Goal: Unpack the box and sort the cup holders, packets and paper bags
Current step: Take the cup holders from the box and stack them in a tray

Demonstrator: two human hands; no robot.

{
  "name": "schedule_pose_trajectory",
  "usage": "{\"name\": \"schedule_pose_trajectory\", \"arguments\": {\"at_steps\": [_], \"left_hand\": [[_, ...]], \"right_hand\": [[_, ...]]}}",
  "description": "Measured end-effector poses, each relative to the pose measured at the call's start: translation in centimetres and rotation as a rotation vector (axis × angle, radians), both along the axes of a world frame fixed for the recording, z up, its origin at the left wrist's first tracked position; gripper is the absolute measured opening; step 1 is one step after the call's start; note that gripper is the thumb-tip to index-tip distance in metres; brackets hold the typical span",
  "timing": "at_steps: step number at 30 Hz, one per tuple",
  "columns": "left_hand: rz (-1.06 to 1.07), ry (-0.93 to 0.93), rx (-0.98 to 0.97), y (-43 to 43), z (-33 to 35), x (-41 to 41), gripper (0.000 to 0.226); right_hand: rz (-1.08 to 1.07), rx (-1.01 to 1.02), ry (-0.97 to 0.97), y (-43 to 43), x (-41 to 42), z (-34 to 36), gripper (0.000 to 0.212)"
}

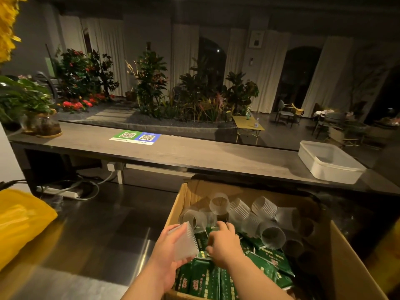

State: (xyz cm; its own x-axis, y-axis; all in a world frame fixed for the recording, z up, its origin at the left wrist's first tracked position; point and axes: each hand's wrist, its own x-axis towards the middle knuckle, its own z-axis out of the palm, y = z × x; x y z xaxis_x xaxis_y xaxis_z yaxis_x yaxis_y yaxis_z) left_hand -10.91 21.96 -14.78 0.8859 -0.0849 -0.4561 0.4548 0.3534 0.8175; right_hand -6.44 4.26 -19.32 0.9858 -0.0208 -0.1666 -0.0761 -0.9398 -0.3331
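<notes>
An open cardboard box (337, 252) stands on the steel counter at the lower right. Several translucent ribbed cup holders (238, 210) lie loose in its far half. Green packets (270, 259) with printed labels fill its near half. My left hand (167, 252) grips a flattened stack of cup holders (185, 243) over the box's left wall. My right hand (224, 243) reaches down into the box among the packets and holders, fingers curled; what they hold is hidden. No paper bags can be made out.
A yellow plastic bag (21, 221) lies at the left edge of the counter. On the raised wooden shelf (194, 154) behind sit a white plastic tub (329, 162), a QR-code sign (135, 137) and a potted plant (41, 124). Cables and a power strip (65, 192) lie below.
</notes>
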Motion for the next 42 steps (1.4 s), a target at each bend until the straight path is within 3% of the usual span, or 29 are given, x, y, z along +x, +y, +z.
{"name": "schedule_pose_trajectory", "arguments": {"at_steps": [2, 6, 8, 12, 14, 22, 25, 27, 30, 33, 35, 39, 42], "left_hand": [[0.005, 0.004, 0.001, 0.0, -0.1, 0.0, 0.034], [0.004, 0.005, -0.004, 0.0, -0.2, 0.1, 0.036], [-0.004, -0.002, 0.002, 0.0, -0.2, 0.0, 0.036], [-0.002, -0.030, 0.015, -0.1, -0.1, 0.0, 0.036], [0.003, -0.049, 0.022, -0.3, 0.0, 0.1, 0.034], [0.049, -0.085, 0.037, -0.7, 0.4, -0.1, 0.032], [0.039, -0.086, 0.064, -0.8, 0.5, 0.0, 0.032], [0.013, -0.076, 0.091, -0.8, 0.5, 0.0, 0.032], [0.003, -0.048, 0.083, -0.8, 0.2, 0.2, 0.032], [0.009, -0.028, 0.074, -0.7, -0.1, 0.4, 0.034], [0.018, -0.013, 0.072, -0.6, -0.1, 0.5, 0.034], [0.028, 0.008, 0.079, -0.5, -0.1, 0.6, 0.029], [0.072, -0.002, 0.105, -0.6, 0.1, 0.6, 0.023]], "right_hand": [[-0.088, 0.115, -0.030, -0.5, 0.2, -0.2, 0.016], [-0.132, 0.102, 0.005, -1.6, -0.6, -0.5, 0.039], [-0.199, 0.201, -0.073, -1.8, -0.6, -0.3, 0.035], [-0.280, 1.031, -0.178, -1.1, -0.9, 2.9, 0.033], [-0.215, 1.199, -0.174, -0.4, -1.9, 4.4, 0.030], [-0.102, 0.966, -0.284, 0.6, -4.5, 4.6, 0.026], [-0.004, 0.879, -0.176, 0.7, -5.3, 4.2, 0.027], [0.035, 0.935, -0.098, 1.1, -5.4, 4.1, 0.025], [-0.074, 1.042, -0.072, 1.0, -3.4, 3.9, 0.022], [-0.209, 0.710, -0.095, 0.9, 0.2, 3.4, 0.020], [-0.159, 0.577, -0.038, 1.5, 2.3, 2.7, 0.027], [-0.010, 0.670, 0.239, 3.2, 5.4, 1.5, 0.080], [0.013, 0.737, 0.361, 3.7, 5.8, 1.7, 0.077]]}}
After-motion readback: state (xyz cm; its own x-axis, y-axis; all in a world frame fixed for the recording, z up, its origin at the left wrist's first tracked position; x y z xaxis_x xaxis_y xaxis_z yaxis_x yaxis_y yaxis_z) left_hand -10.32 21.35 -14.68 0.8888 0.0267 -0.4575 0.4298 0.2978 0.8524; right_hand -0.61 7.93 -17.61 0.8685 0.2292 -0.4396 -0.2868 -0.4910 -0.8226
